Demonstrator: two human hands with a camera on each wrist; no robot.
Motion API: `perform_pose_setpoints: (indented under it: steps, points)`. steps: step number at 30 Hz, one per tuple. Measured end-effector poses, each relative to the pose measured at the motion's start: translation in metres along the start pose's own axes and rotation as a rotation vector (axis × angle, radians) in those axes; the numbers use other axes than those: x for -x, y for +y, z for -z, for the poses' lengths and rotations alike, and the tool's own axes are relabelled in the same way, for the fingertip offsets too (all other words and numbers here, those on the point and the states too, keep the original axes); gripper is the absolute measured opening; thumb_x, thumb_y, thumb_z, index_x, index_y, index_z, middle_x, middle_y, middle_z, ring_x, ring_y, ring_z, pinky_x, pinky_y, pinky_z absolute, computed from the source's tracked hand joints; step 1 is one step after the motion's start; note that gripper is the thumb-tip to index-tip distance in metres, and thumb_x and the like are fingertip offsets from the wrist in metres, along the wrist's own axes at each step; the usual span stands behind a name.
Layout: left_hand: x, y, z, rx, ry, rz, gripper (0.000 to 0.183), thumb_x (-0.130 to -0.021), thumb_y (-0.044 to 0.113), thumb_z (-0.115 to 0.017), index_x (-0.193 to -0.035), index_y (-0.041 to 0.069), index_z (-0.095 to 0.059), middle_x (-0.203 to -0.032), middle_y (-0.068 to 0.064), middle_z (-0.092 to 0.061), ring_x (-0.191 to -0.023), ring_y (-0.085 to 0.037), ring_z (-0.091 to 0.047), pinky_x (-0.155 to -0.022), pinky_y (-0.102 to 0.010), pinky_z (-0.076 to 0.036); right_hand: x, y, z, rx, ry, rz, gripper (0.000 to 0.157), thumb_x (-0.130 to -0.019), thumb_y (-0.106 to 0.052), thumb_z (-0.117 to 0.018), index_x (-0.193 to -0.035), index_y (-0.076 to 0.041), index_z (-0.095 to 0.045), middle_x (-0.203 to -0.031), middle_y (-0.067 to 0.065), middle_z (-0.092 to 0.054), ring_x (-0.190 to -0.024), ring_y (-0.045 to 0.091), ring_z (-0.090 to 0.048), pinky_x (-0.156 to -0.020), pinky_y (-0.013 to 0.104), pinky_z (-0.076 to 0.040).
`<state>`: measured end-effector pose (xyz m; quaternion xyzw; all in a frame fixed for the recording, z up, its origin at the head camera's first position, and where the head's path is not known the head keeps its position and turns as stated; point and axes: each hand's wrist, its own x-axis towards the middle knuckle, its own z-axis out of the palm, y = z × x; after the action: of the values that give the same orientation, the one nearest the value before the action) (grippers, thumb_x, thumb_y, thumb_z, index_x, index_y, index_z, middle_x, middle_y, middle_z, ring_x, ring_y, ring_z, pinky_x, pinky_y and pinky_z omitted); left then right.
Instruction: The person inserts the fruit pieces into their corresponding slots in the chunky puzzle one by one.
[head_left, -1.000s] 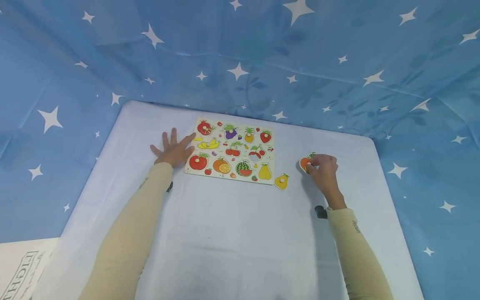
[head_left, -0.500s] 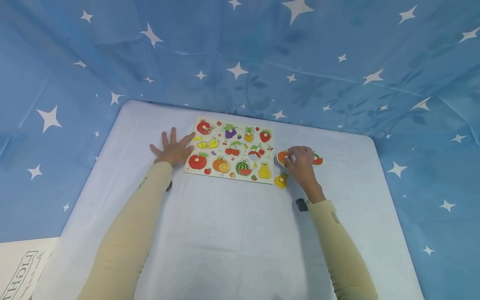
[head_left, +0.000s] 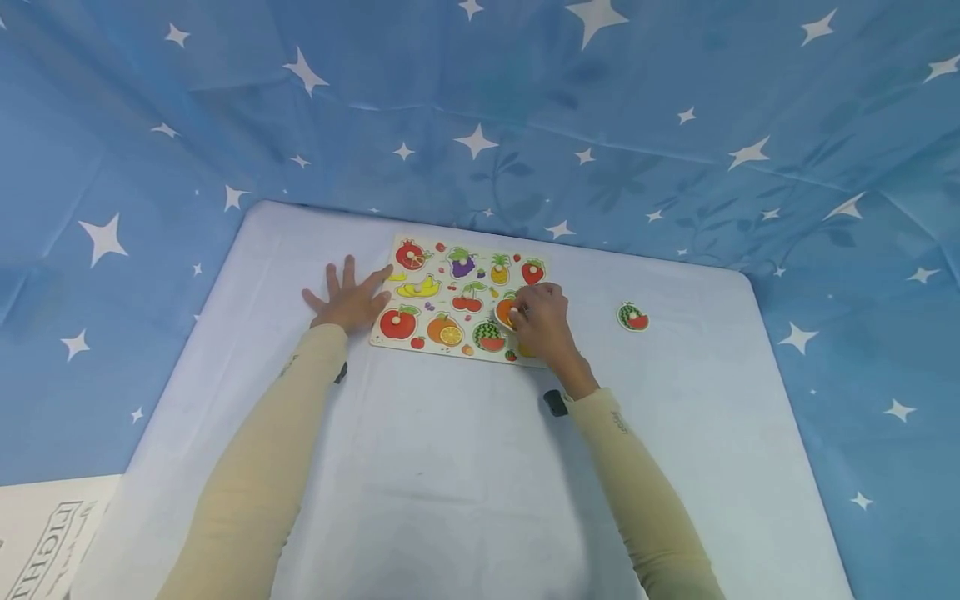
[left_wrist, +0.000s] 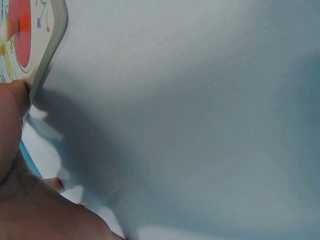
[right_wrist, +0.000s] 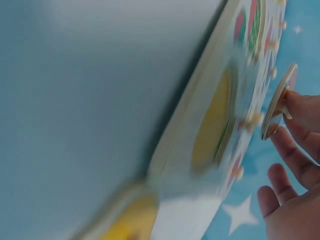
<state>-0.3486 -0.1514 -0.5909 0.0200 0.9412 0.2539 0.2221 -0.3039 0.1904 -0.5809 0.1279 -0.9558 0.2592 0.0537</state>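
My right hand pinches an orange-coloured fruit puzzle piece by its knob, above the right part of the wooden fruit puzzle board. In the right wrist view the piece is tilted on edge between thumb and fingers, raised over the board's surface. My left hand lies with fingers spread at the board's left edge, thumb and index finger touching it. The left wrist view shows the thumb against the board's side, near the apple piece.
A loose watermelon piece lies on the white-covered table to the right. A yellow pear piece lies beside the board's corner, hidden by my right hand in the head view. A blue star-printed curtain stands behind.
My right hand has carried the orange-coloured piece leftward from the table's right side to above the board, uncovering the watermelon piece. The left hand stays in place.
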Motion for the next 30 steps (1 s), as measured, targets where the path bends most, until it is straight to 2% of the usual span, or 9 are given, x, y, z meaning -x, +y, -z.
perform_pose_setpoints:
  steps: [4,8,11,21,30]
  points:
    - [-0.002,-0.003,-0.001,0.006,0.002,-0.001,0.067,-0.113,0.041,-0.045,-0.173,0.035,-0.016,-0.174,-0.020,0.026,-0.154,-0.050,0.031,-0.107,-0.087,0.017,-0.005,-0.014,-0.014,-0.016,-0.021,0.057,0.009,-0.100,-0.006,-0.075,-0.095,0.000,-0.070,-0.125,0.018,-0.071,-0.132,0.041,-0.050,-0.112,0.064,-0.031]
    - [0.002,0.000,0.000,0.003,0.006,-0.002,0.067,-0.113,0.041,-0.045,-0.173,0.035,-0.016,-0.174,-0.020,0.025,-0.155,-0.051,0.030,-0.108,-0.087,0.016,-0.008,-0.028,-0.026,-0.029,0.013,0.161,0.009,-0.098,-0.002,-0.076,-0.092,0.002,-0.071,-0.123,0.020,-0.072,-0.127,0.041,-0.056,-0.113,0.063,-0.033]
    - [0.005,0.002,0.001,-0.002,0.007,-0.003,0.066,-0.113,0.041,-0.044,-0.173,0.034,-0.017,-0.174,-0.021,0.024,-0.155,-0.051,0.029,-0.108,-0.086,0.015,-0.009,-0.039,-0.034,-0.038,0.020,0.203,0.008,-0.097,-0.001,-0.076,-0.091,0.002,-0.072,-0.122,0.020,-0.073,-0.126,0.041,-0.056,-0.113,0.061,-0.035]
    - [0.003,0.000,0.000,-0.009,0.011,0.001,0.066,-0.113,0.043,-0.043,-0.173,0.035,-0.016,-0.175,-0.020,0.025,-0.155,-0.050,0.030,-0.108,-0.086,0.016,-0.015,-0.069,-0.056,-0.019,-0.102,0.156,0.008,-0.099,-0.009,-0.077,-0.099,-0.001,-0.074,-0.130,0.015,-0.070,-0.135,0.038,-0.048,-0.117,0.056,-0.032]
    - [0.001,0.001,-0.001,-0.014,0.016,0.001,0.066,-0.114,0.044,-0.043,-0.173,0.035,-0.017,-0.174,-0.020,0.025,-0.155,-0.050,0.031,-0.108,-0.086,0.017,-0.014,-0.077,-0.067,-0.005,-0.119,0.136,0.008,-0.099,-0.009,-0.078,-0.096,-0.003,-0.074,-0.131,0.013,-0.069,-0.139,0.037,-0.044,-0.117,0.054,-0.034]
